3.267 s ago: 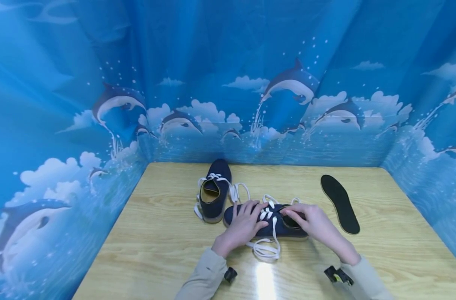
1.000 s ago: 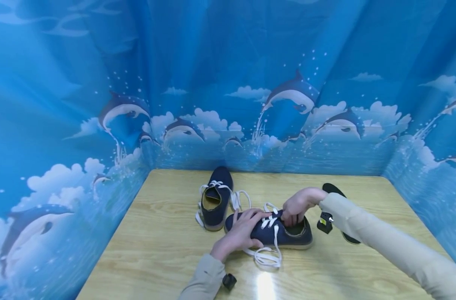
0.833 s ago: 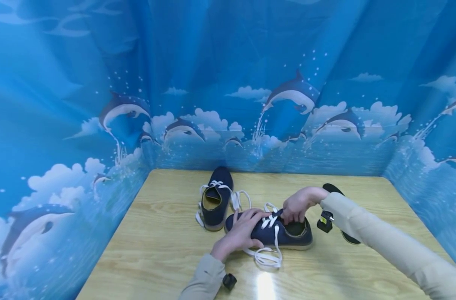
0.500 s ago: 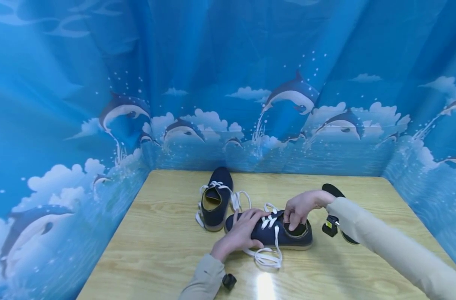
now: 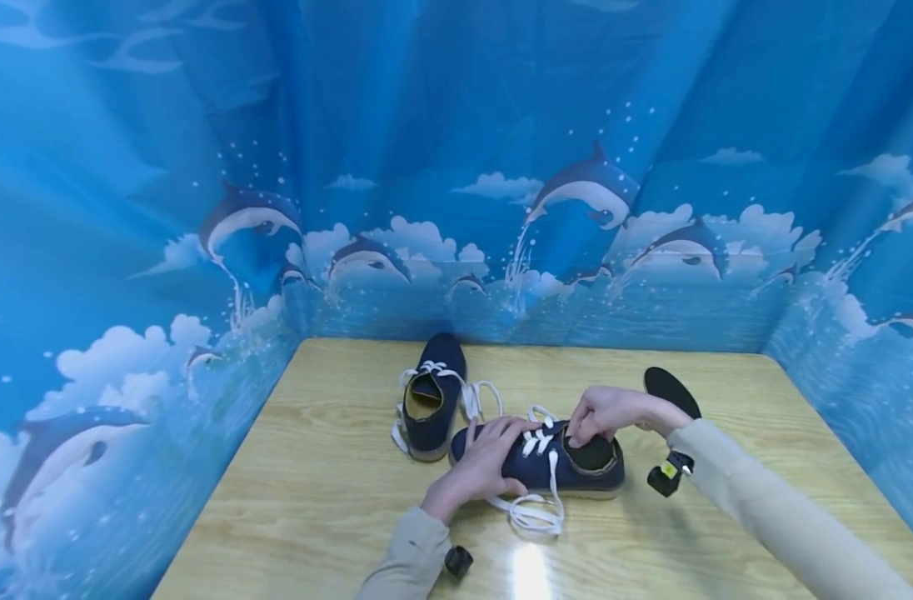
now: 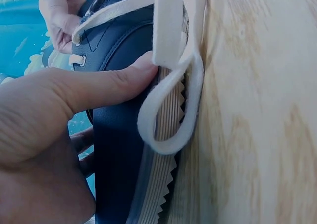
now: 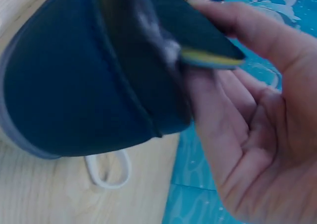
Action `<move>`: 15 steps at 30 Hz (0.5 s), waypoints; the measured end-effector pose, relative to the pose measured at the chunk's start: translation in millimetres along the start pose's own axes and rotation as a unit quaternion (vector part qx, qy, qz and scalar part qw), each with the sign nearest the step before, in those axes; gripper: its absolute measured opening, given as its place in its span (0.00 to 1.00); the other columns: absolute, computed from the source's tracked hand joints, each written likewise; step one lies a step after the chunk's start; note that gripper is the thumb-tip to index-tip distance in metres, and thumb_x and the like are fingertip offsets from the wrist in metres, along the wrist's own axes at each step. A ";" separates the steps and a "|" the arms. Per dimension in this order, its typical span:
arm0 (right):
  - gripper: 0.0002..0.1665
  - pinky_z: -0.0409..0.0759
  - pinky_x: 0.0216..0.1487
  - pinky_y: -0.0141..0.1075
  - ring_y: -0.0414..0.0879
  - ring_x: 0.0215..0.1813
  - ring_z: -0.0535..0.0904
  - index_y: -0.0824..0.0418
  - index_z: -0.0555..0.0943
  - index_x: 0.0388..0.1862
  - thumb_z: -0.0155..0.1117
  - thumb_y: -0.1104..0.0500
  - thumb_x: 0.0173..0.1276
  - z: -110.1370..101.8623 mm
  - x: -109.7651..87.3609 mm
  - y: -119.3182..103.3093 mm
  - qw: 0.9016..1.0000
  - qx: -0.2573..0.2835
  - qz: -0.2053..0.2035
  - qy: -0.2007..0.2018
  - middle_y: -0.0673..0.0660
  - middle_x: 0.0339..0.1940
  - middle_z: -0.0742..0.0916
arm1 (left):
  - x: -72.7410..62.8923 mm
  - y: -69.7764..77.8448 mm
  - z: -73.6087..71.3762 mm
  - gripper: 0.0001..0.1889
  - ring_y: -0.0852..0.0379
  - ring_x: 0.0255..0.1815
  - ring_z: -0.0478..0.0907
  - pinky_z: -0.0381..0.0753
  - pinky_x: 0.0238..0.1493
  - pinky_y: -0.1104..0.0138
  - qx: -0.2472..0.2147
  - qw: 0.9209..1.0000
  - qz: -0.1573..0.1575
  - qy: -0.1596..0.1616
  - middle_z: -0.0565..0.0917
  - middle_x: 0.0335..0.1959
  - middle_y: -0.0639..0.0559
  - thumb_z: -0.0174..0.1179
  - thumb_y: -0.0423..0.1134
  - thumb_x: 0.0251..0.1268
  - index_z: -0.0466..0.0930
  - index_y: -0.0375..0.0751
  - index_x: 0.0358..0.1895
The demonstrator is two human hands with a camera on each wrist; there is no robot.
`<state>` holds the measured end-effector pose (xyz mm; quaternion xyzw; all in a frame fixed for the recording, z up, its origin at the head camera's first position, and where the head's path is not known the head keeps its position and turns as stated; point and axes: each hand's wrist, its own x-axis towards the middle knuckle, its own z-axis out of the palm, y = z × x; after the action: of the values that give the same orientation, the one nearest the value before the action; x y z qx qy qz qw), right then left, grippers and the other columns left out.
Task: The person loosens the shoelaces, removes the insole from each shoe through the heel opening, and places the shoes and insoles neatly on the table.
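A navy lace-up shoe point(image 5: 576, 481) lies sideways on the table, toe to the left. My left hand point(image 5: 481, 468) grips its front part, with the thumb point(image 6: 116, 85) on the near side just above the sole edge, beside a white lace loop point(image 6: 171, 135). At the shoe's opening, my right hand point(image 5: 614, 410) pinches a dark insole point(image 5: 593, 454). The right wrist view shows the insole's yellow-and-blue edge point(image 7: 210, 59) between thumb and fingers, its end raised above the heel collar. The rest of that insole is hidden inside the shoe.
A second navy shoe point(image 5: 430, 429) stands behind to the left, its white laces point(image 5: 473, 402) trailing right. A loose black insole point(image 5: 668, 387) lies at the back right, partly covered by my right arm. A dolphin-print curtain point(image 5: 531, 275) borders the wooden table point(image 5: 314, 467).
My right forearm has swung round to the right. The right fingers have come up from deep in the shoe, and the insole's end now shows in the opening. My left hand stays on the shoe.
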<state>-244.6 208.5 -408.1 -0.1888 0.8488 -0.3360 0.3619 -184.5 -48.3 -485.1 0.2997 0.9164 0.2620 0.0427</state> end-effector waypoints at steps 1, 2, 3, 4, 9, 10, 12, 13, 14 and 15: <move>0.07 0.71 0.23 0.26 0.33 0.20 0.68 0.61 0.90 0.36 0.71 0.58 0.66 -0.7 -1.0 1.0 1.000 0.005 0.002 0.011 0.43 0.20 0.81 | 0.3 0.0 0.4 0.49 0.46 0.76 0.60 0.42 0.76 0.32 0.000 1.000 0.001 0.000 0.68 0.72 0.52 0.80 0.44 0.48 0.62 0.60 0.76; 0.08 0.72 0.23 0.26 0.33 0.20 0.69 0.61 0.91 0.39 0.71 0.58 0.66 -1.1 -2.0 1.6 1.000 0.009 0.005 0.023 0.44 0.22 0.84 | 0.7 0.1 0.8 0.49 0.47 0.76 0.60 0.43 0.76 0.32 0.003 1.000 0.003 0.001 0.68 0.72 0.53 0.80 0.44 0.48 0.62 0.60 0.76; 0.08 0.72 0.23 0.26 0.33 0.20 0.69 0.62 0.91 0.39 0.71 0.58 0.66 -1.1 -3.2 1.6 0.999 0.012 0.005 0.030 0.44 0.23 0.85 | 1.0 0.0 1.3 0.49 0.47 0.76 0.61 0.43 0.76 0.32 0.007 1.000 0.003 0.002 0.68 0.72 0.53 0.80 0.44 0.48 0.62 0.60 0.76; 0.09 0.72 0.23 0.26 0.33 0.20 0.70 0.62 0.91 0.40 0.70 0.58 0.67 -0.7 -4.4 1.2 0.999 0.012 0.005 0.038 0.45 0.25 0.87 | 1.3 -0.2 1.9 0.50 0.47 0.76 0.61 0.44 0.76 0.32 0.008 1.000 0.004 0.001 0.68 0.72 0.53 0.80 0.44 0.48 0.62 0.61 0.76; 0.06 0.73 0.26 0.30 0.36 0.24 0.73 0.61 0.89 0.37 0.70 0.59 0.67 11.3 -12.7 -5.1 0.996 -0.018 -0.004 0.086 0.47 0.28 0.87 | 0.5 -1.6 3.0 0.50 0.47 0.77 0.60 0.43 0.76 0.32 0.009 1.000 0.002 0.000 0.68 0.72 0.53 0.80 0.45 0.48 0.61 0.61 0.76; 0.06 0.75 0.28 0.32 0.38 0.27 0.75 0.61 0.88 0.37 0.71 0.59 0.67 15.4 -14.6 -6.9 0.994 -0.032 -0.006 0.101 0.48 0.30 0.88 | 0.3 -1.9 2.8 0.51 0.47 0.77 0.60 0.42 0.76 0.33 0.007 1.000 0.001 0.000 0.67 0.73 0.53 0.80 0.44 0.48 0.60 0.62 0.76; 0.06 0.81 0.35 0.37 0.44 0.36 0.82 0.59 0.87 0.37 0.73 0.57 0.66 24.2 -18.2 -8.8 0.989 -0.060 -0.011 0.134 0.51 0.35 0.89 | 0.1 -2.0 2.2 0.51 0.48 0.77 0.60 0.42 0.77 0.33 0.006 1.000 0.002 0.001 0.67 0.73 0.53 0.80 0.44 0.49 0.60 0.62 0.77; 0.07 0.82 0.38 0.40 0.47 0.40 0.84 0.59 0.87 0.38 0.73 0.57 0.65 28.3 -19.9 -9.4 0.986 -0.072 -0.014 0.150 0.52 0.38 0.89 | 0.2 -2.1 1.9 0.51 0.48 0.77 0.60 0.42 0.77 0.33 0.005 1.000 0.003 0.002 0.67 0.73 0.53 0.80 0.44 0.48 0.60 0.62 0.77; 0.09 0.84 0.42 0.43 0.51 0.45 0.85 0.59 0.86 0.39 0.74 0.56 0.65 32.1 -21.2 -9.2 0.982 -0.085 -0.019 0.167 0.54 0.42 0.89 | 0.4 -2.0 1.6 0.51 0.48 0.77 0.60 0.42 0.77 0.34 0.005 1.000 0.003 0.002 0.67 0.73 0.54 0.80 0.44 0.49 0.60 0.62 0.77; 0.09 0.84 0.44 0.46 0.54 0.48 0.85 0.59 0.86 0.40 0.74 0.55 0.65 35.6 -22.4 -8.6 0.978 -0.093 -0.021 0.185 0.55 0.44 0.89 | 0.7 -1.9 1.2 0.50 0.48 0.77 0.60 0.42 0.77 0.34 0.002 1.000 0.003 0.002 0.67 0.73 0.54 0.80 0.44 0.49 0.60 0.62 0.77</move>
<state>-202.6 199.7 -409.3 -0.1739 0.9247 -0.2918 0.1721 -185.8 -48.7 -487.0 0.3019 0.9162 0.2607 0.0393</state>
